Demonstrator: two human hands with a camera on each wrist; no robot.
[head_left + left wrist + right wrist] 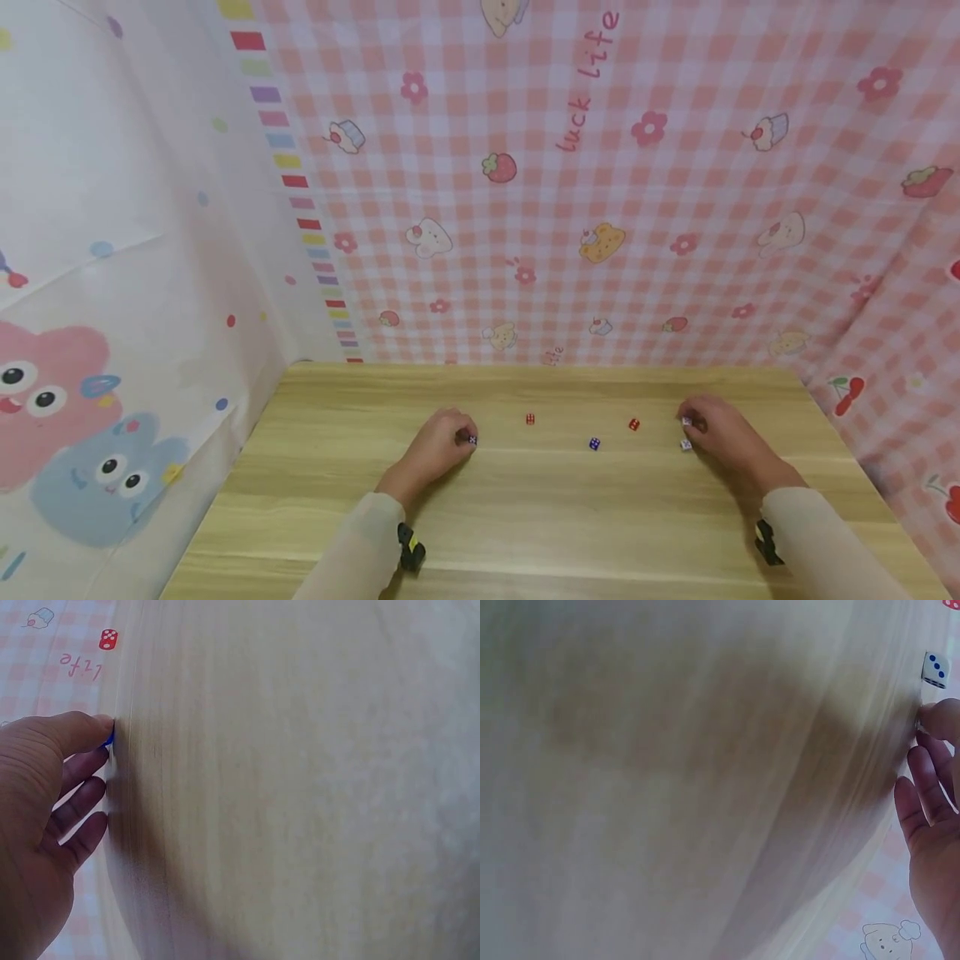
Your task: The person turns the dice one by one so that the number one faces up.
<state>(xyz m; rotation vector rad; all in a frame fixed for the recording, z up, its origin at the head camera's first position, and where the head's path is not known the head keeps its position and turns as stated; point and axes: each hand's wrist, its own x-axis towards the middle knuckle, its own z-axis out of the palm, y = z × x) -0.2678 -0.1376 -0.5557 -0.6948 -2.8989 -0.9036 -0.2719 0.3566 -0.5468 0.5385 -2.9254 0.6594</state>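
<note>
My left hand [441,442] pinches a blue die [472,440] between thumb and fingertips, low over the wooden table. Only a sliver of that blue die [110,738] shows past the thumb in the left wrist view. On the other side, my right hand [718,430] has its thumb and finger on a white die [686,422], mostly hidden in the right wrist view. A second white die [686,445] with blue dots lies just nearer than the right fingertips. Between the hands lie a red die [530,419], another blue die [594,444] and another red die [633,424].
The wooden table [525,517] spans the space before me. A pink checked cloth [465,208] hangs behind its back edge, and a white cartoon cloth [165,333] hangs at the left. Black wrist straps [410,547] sit by both sleeves.
</note>
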